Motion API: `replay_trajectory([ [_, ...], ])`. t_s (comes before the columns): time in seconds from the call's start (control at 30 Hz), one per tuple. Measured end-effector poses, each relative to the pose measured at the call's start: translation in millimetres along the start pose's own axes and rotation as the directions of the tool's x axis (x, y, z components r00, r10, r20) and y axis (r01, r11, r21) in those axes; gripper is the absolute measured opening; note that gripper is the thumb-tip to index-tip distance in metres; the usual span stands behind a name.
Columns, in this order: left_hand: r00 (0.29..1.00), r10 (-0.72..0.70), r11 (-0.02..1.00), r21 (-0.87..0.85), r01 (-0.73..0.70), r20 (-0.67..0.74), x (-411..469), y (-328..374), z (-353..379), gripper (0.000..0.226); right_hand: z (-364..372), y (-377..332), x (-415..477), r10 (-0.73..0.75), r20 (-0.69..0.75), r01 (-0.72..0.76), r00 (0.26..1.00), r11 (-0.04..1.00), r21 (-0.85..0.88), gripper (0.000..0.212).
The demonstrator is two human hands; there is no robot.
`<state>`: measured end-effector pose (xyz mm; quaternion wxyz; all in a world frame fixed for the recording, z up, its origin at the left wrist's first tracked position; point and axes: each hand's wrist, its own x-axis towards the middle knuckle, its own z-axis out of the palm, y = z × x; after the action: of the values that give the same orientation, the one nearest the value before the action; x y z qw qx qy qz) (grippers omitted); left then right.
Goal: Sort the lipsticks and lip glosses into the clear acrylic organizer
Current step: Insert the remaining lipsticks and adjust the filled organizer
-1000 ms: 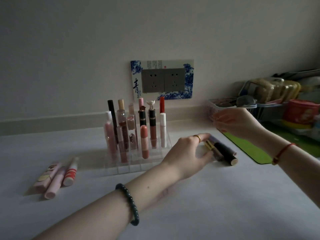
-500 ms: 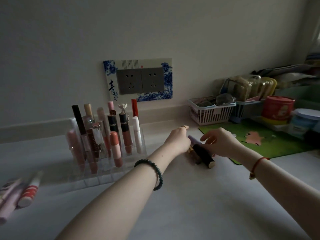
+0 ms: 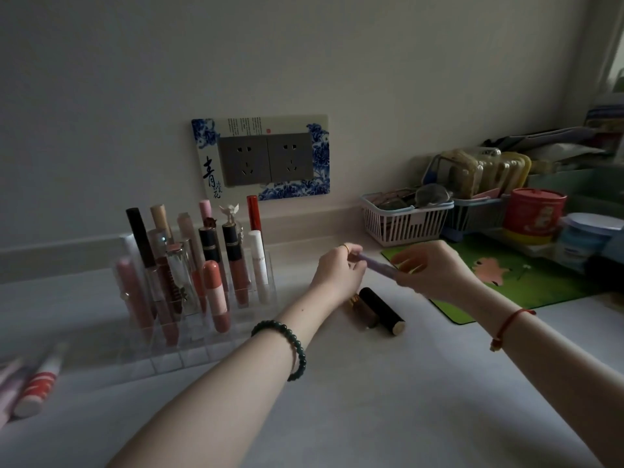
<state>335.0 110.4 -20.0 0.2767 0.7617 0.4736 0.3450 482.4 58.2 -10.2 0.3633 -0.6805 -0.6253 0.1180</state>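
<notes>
A clear acrylic organizer (image 3: pixel 189 356) stands left of centre with several lipsticks and glosses upright in its slots. Both hands hold one purple tube (image 3: pixel 378 266) above the table: my left hand (image 3: pixel 337 275) pinches its left end, my right hand (image 3: pixel 435 275) grips its right end. Beneath them lie a black tube with a gold end (image 3: pixel 381 310) and a brown tube with a gold band (image 3: pixel 363 310). At the far left edge lie a red-and-white striped tube (image 3: pixel 39 388) and pink tubes (image 3: pixel 8 390).
A green mat (image 3: pixel 540 285) lies at the right. Behind it stand a white slatted basket (image 3: pixel 405 224), a red tin (image 3: pixel 535 211) and other clutter. A wall socket plate (image 3: pixel 263 160) is on the wall behind the organizer.
The purple tube has been lifted off the table from beside the black and brown tubes and is now held between both hands. The camera view has shifted right.
</notes>
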Motion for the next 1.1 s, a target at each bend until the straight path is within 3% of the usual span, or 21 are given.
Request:
replay_trajectory([
  [0.17,0.965,0.037,0.932,-0.340,-0.127,-0.260,-16,17,-15,0.029,-10,-17,-12,-0.134,-0.041,0.140,0.990,0.967,0.213,0.032],
  [0.33,0.965,0.066,0.794,-0.572,-0.205,-0.254,-46,28,-43,0.029,-6,-46,-28,-0.227,0.009,0.205,0.974,0.891,0.404,0.032],
  [0.43,0.965,0.124,0.789,-0.567,-0.238,-0.232,-66,26,-59,0.027,1,-66,-35,-0.273,0.053,0.214,0.960,0.846,0.489,0.027],
  [0.6,0.970,0.099,0.807,-0.553,-0.209,-0.222,-97,12,-85,0.023,13,-99,-38,-0.338,0.047,0.261,0.940,0.801,0.538,0.025],
  [0.83,0.969,0.115,0.842,-0.496,-0.213,-0.219,-136,-18,-110,0.027,42,-137,-41,-0.420,0.018,0.362,0.907,0.802,0.476,0.020],
  [1.1,0.980,0.089,0.902,-0.404,-0.155,-0.178,-148,-44,-123,0.051,75,-156,-43,-0.417,-0.038,0.398,0.908,0.831,0.388,0.021],
])
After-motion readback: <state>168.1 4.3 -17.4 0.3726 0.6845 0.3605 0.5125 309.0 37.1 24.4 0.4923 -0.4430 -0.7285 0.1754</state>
